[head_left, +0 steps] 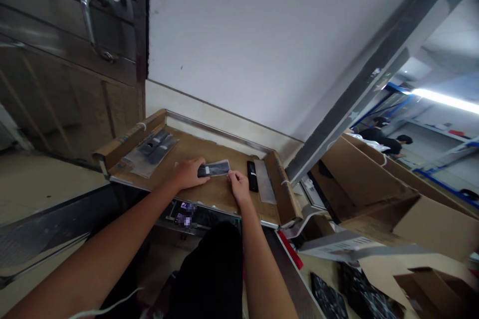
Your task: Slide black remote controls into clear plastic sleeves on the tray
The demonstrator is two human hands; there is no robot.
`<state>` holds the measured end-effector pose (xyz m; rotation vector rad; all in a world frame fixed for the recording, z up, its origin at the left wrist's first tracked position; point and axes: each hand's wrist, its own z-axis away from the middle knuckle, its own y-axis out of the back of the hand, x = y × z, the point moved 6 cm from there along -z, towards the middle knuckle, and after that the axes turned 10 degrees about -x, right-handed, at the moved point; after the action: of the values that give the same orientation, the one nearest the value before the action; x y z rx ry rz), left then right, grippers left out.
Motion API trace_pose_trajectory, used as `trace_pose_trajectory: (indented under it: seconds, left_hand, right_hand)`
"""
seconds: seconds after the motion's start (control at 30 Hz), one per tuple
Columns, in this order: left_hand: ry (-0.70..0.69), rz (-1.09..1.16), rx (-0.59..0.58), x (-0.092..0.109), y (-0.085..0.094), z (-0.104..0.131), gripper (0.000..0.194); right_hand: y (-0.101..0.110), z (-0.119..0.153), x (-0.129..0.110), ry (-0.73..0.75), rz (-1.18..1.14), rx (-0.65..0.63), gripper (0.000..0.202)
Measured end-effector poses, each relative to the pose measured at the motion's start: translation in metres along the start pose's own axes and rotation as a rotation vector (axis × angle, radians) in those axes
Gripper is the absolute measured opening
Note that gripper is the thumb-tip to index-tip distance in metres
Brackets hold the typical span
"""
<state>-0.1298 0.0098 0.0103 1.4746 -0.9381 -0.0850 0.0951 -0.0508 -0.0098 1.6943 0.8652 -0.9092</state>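
Note:
A dark, flat, oblong item in a clear plastic bag [217, 168] lies across the middle of a cardboard-lined tray table, a small white label on it. My left hand [190, 173] is closed around its left end. At the bag's right end, my right hand [239, 185] pinches the corner between thumb and fingers. To the right, a similar black item [252, 176] with a white label lies unbagged beside a flat clear bag [265, 181]. Several bagged dark items [154, 147] are piled at the tray's left end.
Raised cardboard sides [286, 189] edge the tray [209, 145], with a white wall behind it. A metal door [71, 60] stands at left. Large open cartons [366, 174] are at right, dark bagged goods [329, 296] below. Two people work in the far background. A lit phone-like screen [185, 214] sits beneath the tray.

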Motion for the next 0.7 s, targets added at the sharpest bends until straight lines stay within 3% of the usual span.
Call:
trace_pose_trajectory:
  seconds: [0.1, 0.17, 0.23, 0.33, 0.43, 0.53, 0.7]
  left_hand:
    - [-0.018, 0.010, 0.003, -0.001, -0.002, -0.003, 0.042]
    - [-0.044, 0.010, 0.013, -0.003, -0.004, -0.005, 0.039]
    - [-0.070, 0.014, 0.036, -0.006, -0.006, -0.008, 0.037]
    - [-0.068, 0.045, 0.068, -0.011, -0.009, -0.010, 0.036]
    - [-0.009, 0.075, 0.077, -0.015, -0.008, -0.009, 0.037]
    - [0.037, 0.108, 0.075, -0.015, -0.004, -0.006, 0.037]
    - [0.076, 0.128, 0.040, -0.016, -0.002, -0.004, 0.027]
  right_hand:
    - [0.008, -0.006, -0.010, 0.006, 0.030, 0.077, 0.037]
    - [0.013, -0.013, -0.031, 0.056, 0.066, 0.120, 0.034]
    - [0.013, -0.022, -0.065, 0.164, 0.138, 0.119, 0.033]
    - [0.005, -0.033, -0.125, 0.364, 0.261, 0.014, 0.030]
    - [0.006, -0.042, -0.170, 0.452, 0.297, 0.031, 0.027]
    - [0.010, -0.054, -0.189, 0.433, 0.254, 0.053, 0.028]
    - [0.035, -0.073, -0.197, 0.251, -0.021, 0.122, 0.027]
